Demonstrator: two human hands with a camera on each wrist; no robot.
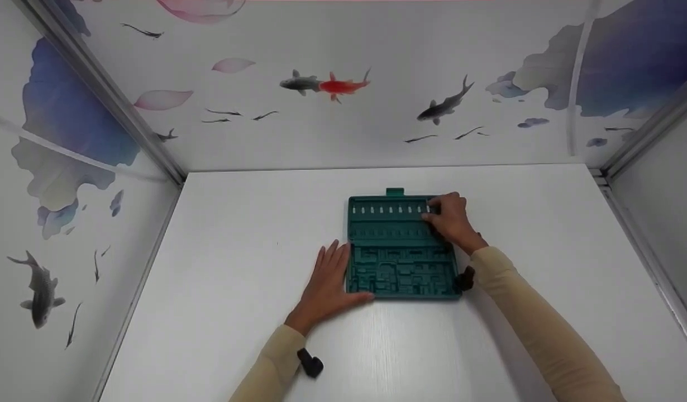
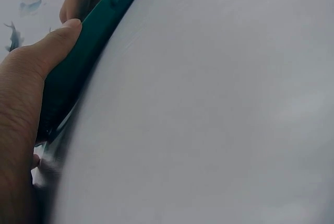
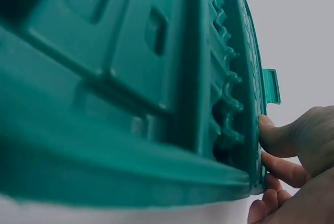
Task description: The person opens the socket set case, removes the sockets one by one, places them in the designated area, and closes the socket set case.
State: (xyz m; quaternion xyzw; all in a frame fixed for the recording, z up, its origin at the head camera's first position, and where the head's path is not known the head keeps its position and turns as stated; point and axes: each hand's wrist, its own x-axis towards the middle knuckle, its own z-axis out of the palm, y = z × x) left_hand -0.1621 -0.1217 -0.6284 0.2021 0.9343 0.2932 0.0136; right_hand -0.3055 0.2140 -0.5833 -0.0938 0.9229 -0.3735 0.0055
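A green plastic tool case point(image 1: 399, 268) lies opened flat on the white table, its lower half moulded with many recesses. Its lid point(image 1: 385, 223) carries a row of small white marks near the far edge, where a latch tab point(image 1: 395, 192) sticks out. My left hand point(image 1: 328, 282) rests against the case's near left corner, fingers extended along the side and thumb laid on the front edge. At the far right corner my right hand point(image 1: 451, 218) pinches the lid's rim. In the right wrist view the thumb point(image 3: 279, 138) lies on the inner side, with fingers behind the rim.
The white table point(image 1: 237, 234) meets a back wall point(image 1: 377, 128) painted with fish and petals. Side walls stand at left and right. A small black device is strapped at each wrist, the right one point(image 1: 464, 278) close beside the case.
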